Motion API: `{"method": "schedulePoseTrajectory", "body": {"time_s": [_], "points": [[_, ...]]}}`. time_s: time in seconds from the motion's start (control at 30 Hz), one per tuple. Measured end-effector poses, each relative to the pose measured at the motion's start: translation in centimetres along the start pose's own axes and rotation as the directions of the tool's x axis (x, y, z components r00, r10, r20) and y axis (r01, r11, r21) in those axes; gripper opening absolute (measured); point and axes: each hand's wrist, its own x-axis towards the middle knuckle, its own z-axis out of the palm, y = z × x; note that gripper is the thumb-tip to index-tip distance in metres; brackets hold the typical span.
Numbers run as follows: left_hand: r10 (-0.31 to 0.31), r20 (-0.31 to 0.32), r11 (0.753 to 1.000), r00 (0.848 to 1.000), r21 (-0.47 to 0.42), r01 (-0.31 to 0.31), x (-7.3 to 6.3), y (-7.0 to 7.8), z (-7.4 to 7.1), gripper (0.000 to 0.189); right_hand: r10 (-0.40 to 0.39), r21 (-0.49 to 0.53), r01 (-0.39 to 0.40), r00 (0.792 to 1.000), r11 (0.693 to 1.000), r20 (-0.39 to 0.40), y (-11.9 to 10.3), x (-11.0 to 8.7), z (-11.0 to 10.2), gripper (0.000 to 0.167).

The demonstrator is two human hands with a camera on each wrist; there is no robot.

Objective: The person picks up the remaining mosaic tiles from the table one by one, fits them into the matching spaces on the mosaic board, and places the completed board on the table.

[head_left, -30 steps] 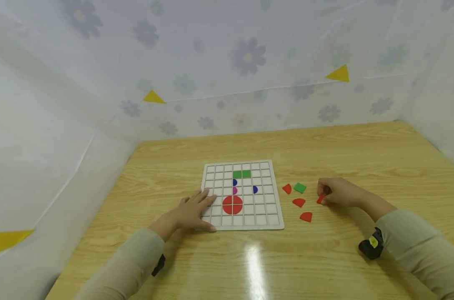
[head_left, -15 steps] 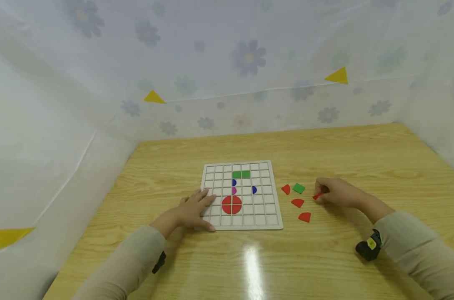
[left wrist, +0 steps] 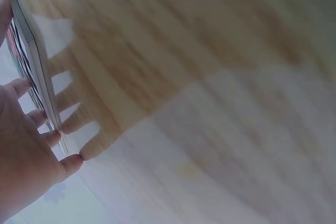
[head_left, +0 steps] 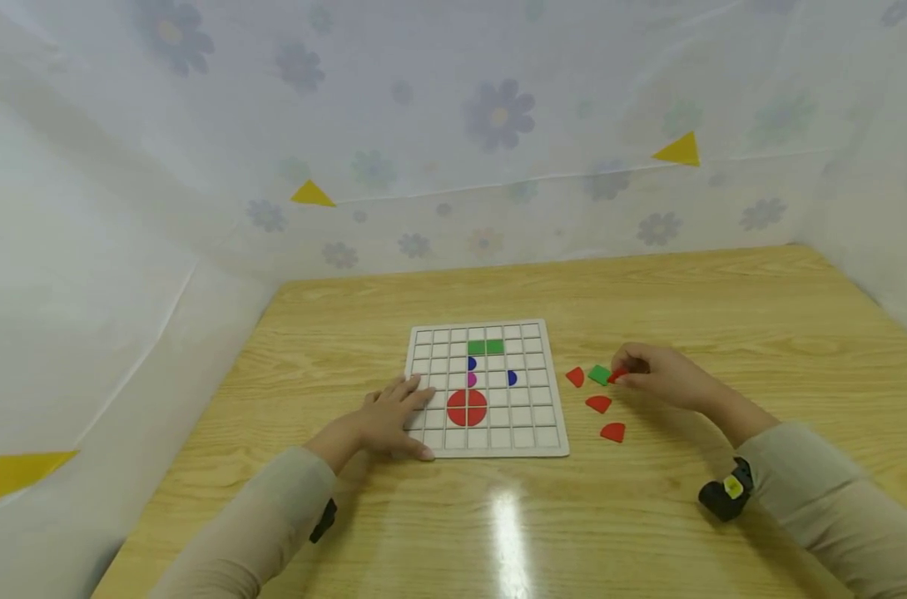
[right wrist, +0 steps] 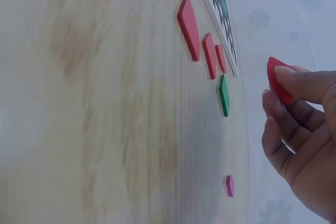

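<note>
Between thumb and fingers my right hand [head_left: 666, 376] pinches a red quarter-circle piece [right wrist: 278, 80], raised off the table to the right of a white grid board [head_left: 524, 416]. My left hand [head_left: 388, 422] lies with spread fingers over the board's left edge, thumb at its near corner. On the board, red quarter pieces [head_left: 457, 398] form a full circle. Two green squares [head_left: 477, 347], a blue half circle [head_left: 472, 363], a pink half circle [head_left: 472, 379] and a second blue half circle [head_left: 512, 378] also sit in the grid.
Loose on the wooden table [head_left: 611, 516] lie a green square [head_left: 599, 375] and three red quarter pieces [head_left: 613, 433], right of the board. The right wrist view shows a small pink piece [right wrist: 230, 185] on the tabletop. A flowered white curtain [head_left: 394, 225] hangs behind.
My right hand has lifted the red quarter piece from the table and carried it left and slightly away, toward the loose green square. The left hand stays on the board.
</note>
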Motion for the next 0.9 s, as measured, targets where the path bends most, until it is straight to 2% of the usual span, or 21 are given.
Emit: {"method": "schedulePoseTrajectory", "body": {"time_s": [0.33, 0.57, 0.9], "points": [[-0.013, 0.033, 1.0, 0.999, -0.002, 0.013, -0.1, 0.3, -0.3, 0.093, 0.044, 0.109, -0.037, 0.997, 0.993, -0.057, -1.1, 1.1, 1.0, 0.013], [-0.012, 0.033, 1.0, 0.999, -0.005, 0.012, -0.2, 0.3, -0.4, 0.093, 0.003, 0.222, 0.013, 0.998, 0.975, -0.07, -1.4, 1.6, 2.0, 0.01], [-0.016, 0.044, 1.0, 0.999, 0.014, 0.016, -0.4, 0.4, -0.5, 0.092, 0.046, 0.307, -0.015, 0.994, 0.952, -0.094, -1.8, 2.0, 3.1, 0.023]]}}
